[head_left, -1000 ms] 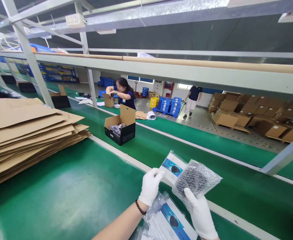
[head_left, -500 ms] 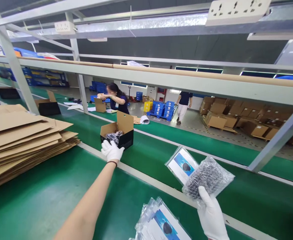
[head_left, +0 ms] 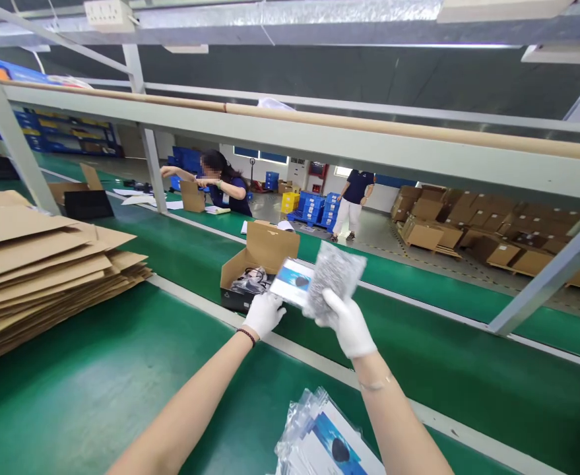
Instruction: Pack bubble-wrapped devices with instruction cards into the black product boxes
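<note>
An open black carton with brown flaps (head_left: 262, 260) sits on the green conveyor belt (head_left: 418, 356), with dark wrapped items inside. My left hand (head_left: 264, 313), in a white glove, grips the carton's near edge. My right hand (head_left: 345, 320), also gloved, is closed on a bubble-wrap pouch (head_left: 333, 274) and a bagged white-and-blue leaflet (head_left: 293, 282), held just above the carton's right side.
Flattened cardboard sheets (head_left: 47, 264) are stacked at the left. More bagged leaflets (head_left: 324, 442) lie near the bottom edge. A person (head_left: 220, 188) works on a box across the line; another person (head_left: 352, 201) walks by blue crates. A steel frame rail (head_left: 319, 142) crosses overhead.
My right hand has carried the pouch and leaflet left and forward to the carton. My left hand, which had reached out to the carton, now holds its near edge; the carton has travelled along the belt.
</note>
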### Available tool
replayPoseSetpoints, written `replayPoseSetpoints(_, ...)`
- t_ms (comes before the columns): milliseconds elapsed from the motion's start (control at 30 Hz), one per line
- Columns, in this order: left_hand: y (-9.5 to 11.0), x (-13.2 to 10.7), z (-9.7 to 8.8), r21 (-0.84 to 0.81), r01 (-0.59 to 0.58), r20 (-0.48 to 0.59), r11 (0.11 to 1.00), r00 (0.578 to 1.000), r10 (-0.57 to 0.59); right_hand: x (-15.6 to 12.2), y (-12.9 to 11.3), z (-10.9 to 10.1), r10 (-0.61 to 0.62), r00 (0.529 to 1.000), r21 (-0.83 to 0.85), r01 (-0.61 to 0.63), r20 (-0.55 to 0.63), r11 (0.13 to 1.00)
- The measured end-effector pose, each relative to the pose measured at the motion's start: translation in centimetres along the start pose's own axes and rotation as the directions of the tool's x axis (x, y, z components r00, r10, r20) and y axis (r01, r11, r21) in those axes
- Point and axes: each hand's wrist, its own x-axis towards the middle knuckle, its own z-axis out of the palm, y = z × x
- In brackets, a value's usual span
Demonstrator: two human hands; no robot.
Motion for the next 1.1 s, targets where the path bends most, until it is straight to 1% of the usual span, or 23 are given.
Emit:
replayPoseSetpoints(67,0.0,-0.2,-0.9,0.003,-0.027,0.001,1.000,1.000,0.027,4.4,-0.7,3.0,0.008,1.000,-0.103,-0.006,0.024,0.995)
replayPoseSetpoints(100,-0.3,-0.3,-1.5,0.009,-0.036,-0.008,0.999,0.999,0.036,6.6,-0.8,4.3,0.024,0.999,-0.212,-0.014,0.044,0.977)
replayPoseSetpoints(133,-0.7,-0.3,-2.1,0.022,-0.034,-0.027,0.999,0.999,0.035,8.6,-0.9,5.4,0.038,0.997,-0.342,-0.015,0.060,0.939)
replayPoseSetpoints(167,-1.3,-0.4,-2.6,0.040,-0.024,-0.047,0.999,0.999,0.026,10.5,-0.8,6.2,0.046,0.997,-0.405,-0.018,0.061,0.914)
replayPoseSetpoints(200,-2.1,-0.4,-3.1,0.060,-0.010,-0.042,0.998,0.999,0.012,12.1,-0.7,6.8,0.056,0.997,-0.468,-0.023,0.056,0.884)
replayPoseSetpoints(233,-2.9,-0.4,-3.4,0.081,0.003,-0.010,0.997,1.000,-0.003,13.4,-0.5,7.1,0.061,0.997,-0.516,-0.028,0.047,0.856)
replayPoseSetpoints(267,-3.8,-0.3,-3.6,0.098,0.009,0.048,0.995,0.999,-0.014,14.4,-0.4,7.1,0.064,0.997,-0.556,-0.033,0.037,0.831)
replayPoseSetpoints(333,-5.5,0.1,-3.8,0.104,-0.015,0.206,0.994,0.978,-0.007,15.4,-0.1,6.7,0.066,0.997,-0.653,-0.018,0.049,0.758)
replayPoseSetpoints(400,-6.7,1.0,-3.6,0.073,-0.068,0.335,0.995,0.942,0.040,15.5,0.0,5.8,0.074,0.990,-0.743,0.040,0.121,0.668)
replayPoseSetpoints(467,-7.3,2.2,-3.2,0.033,-0.102,0.433,0.994,0.898,0.077,15.0,-0.2,5.0,0.107,0.970,-0.821,0.124,0.220,0.557)
replayPoseSetpoints(533,-7.1,3.5,-2.8,0.009,-0.108,0.530,0.994,0.843,0.087,14.3,-0.7,4.6,0.159,0.944,-0.886,0.201,0.289,0.418)
replayPoseSetpoints(567,-6.8,3.9,-2.6,0.008,-0.105,0.567,0.994,0.820,0.082,14.1,-0.9,4.5,0.188,0.934,-0.912,0.229,0.305,0.341)
replayPoseSetpoints(600,-6.4,4.2,-2.5,0.013,-0.102,0.594,0.995,0.801,0.074,13.9,-1.1,4.5,0.218,0.925,-0.931,0.250,0.310,0.264)
replayPoseSetpoints(667,-5.4,4.2,-2.3,0.035,-0.103,0.620,0.994,0.783,0.059,13.7,-1.3,4.8,0.277,0.914,-0.954,0.273,0.298,0.126)
replayPoseSetpoints(733,-4.6,3.7,-2.2,0.056,-0.118,0.617,0.991,0.785,0.058,13.6,-1.2,5.3,0.330,0.903,-0.959,0.282,0.273,0.023)
replayPoseSetpoints(800,-3.8,2.7,-2.2,0.064,-0.148,0.598,0.987,0.798,0.080,13.6,-0.8,5.8,0.376,0.892,-0.957,0.287,0.251,-0.042)
replayPoseSetpoints(867,-3.1,1.7,-2.2,0.070,-0.177,0.567,0.982,0.816,0.107,13.6,-0.1,6.2,0.416,0.881,-0.951,0.290,0.223,-0.105)
replayPoseSetpoints(933,-2.4,0.6,-2.0,0.088,-0.188,0.523,0.978,0.844,0.115,13.5,0.7,6.2,0.432,0.882,-0.946,0.281,0.187,-0.164)
replayPoseSetpoints(1000,-1.7,-0.4,-1.7,0.115,-0.184,0.463,0.976,0.880,0.111,13.1,1.4,5.8,0.424,0.892,-0.945,0.259,0.154,-0.201)
replayPoseSetpoints(1033,-1.4,-0.7,-1.5,0.125,-0.182,0.434,0.975,0.894,0.111,12.9,1.5,5.5,0.415,0.898,-0.947,0.247,0.145,-0.205)
replayPoseSetpoints(1100,-0.8,-1.1,-1.4,0.128,-0.185,0.396,0.974,0.910,0.120,12.3,1.2,4.5,0.391,0.910,-0.950,0.235,0.139,-0.208)
